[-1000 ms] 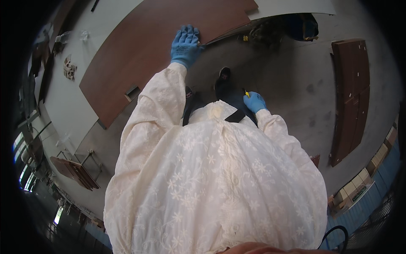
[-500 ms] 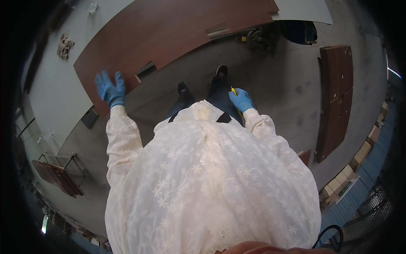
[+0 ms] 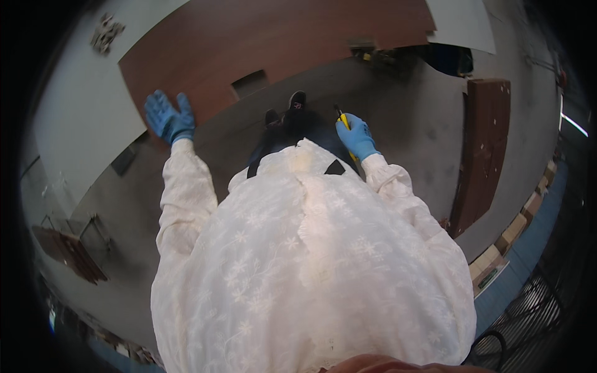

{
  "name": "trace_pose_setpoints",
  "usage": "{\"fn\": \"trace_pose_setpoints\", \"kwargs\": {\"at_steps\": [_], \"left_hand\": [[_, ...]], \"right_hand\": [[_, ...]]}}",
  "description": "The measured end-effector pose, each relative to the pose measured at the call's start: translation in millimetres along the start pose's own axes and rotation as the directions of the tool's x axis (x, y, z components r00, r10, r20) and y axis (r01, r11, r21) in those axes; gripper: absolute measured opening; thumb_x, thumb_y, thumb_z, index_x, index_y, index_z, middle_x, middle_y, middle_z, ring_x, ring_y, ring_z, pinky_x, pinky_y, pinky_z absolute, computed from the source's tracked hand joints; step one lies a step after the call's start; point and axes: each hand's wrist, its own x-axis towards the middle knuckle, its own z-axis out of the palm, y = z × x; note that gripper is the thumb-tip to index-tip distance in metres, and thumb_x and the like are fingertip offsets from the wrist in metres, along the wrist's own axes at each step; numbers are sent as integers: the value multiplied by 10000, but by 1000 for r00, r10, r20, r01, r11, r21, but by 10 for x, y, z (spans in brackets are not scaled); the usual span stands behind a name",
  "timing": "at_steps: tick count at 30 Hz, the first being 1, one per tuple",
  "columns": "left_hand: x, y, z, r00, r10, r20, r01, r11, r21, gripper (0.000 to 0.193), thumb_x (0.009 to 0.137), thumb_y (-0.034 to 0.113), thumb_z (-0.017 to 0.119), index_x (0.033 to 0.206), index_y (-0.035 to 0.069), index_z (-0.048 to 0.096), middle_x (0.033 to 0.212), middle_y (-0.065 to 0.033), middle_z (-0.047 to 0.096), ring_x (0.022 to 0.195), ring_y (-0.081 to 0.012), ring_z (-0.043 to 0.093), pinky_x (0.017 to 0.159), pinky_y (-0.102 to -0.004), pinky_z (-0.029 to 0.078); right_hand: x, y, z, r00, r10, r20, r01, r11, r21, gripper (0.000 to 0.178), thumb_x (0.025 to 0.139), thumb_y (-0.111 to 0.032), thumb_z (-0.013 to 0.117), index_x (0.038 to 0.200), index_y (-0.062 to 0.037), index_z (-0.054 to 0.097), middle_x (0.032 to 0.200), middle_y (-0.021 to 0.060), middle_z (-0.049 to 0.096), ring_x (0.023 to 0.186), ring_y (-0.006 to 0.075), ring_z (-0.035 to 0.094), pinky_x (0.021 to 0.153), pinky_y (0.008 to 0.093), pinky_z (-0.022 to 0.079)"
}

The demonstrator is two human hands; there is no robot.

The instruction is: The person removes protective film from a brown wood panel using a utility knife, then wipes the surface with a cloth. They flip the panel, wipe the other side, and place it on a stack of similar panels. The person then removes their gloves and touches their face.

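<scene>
While the red-brown panel lies flat around twelve o'clock on a pale tabletop, the left hand, splayed and empty, is at its ten-o'clock corner, perhaps to steady it, though contact is unclear. At one o'clock, the right hand wraps a yellow tool, tip forward, probably for safety. Brown boards lie near three.

Floor is smooth and grey. White tabletop extends across the upper left. At right, a stack of brown panels rests on the floor; beyond, tan boxes line a blue strip. Narrow bright light near the right edge; outer margins dark.
</scene>
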Motion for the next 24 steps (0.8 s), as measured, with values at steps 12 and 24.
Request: {"fn": "trace_pose_setpoints", "kwargs": {"at_steps": [12, 24], "left_hand": [[55, 119, -132, 1000, -17, 6, 17, 1000, 10, 750, 978, 586, 521, 1510, 58, 495, 1581, -213, 435, 1482, -411, 366, 1239, -525, 242], [282, 162, -187, 915, 384, 121, -338, 896, -288, 669, 1003, 436, 499, 1573, 97, 413, 1675, -159, 304, 1565, -369, 225, 1268, -557, 110]], "right_hand": [[42, -1232, 628, 874, -480, -73, 479, 877, -41, 405, 927, -343, 693, 1252, -105, 652, 1135, 179, 696, 984, 373, 698, 850, 462, 561], [-78, -1529, 1428, 913, -317, -257, 236, 923, -304, 305, 969, -325, 640, 1189, -115, 626, 984, 160, 689, 820, 377, 705, 699, 500, 562]]}}
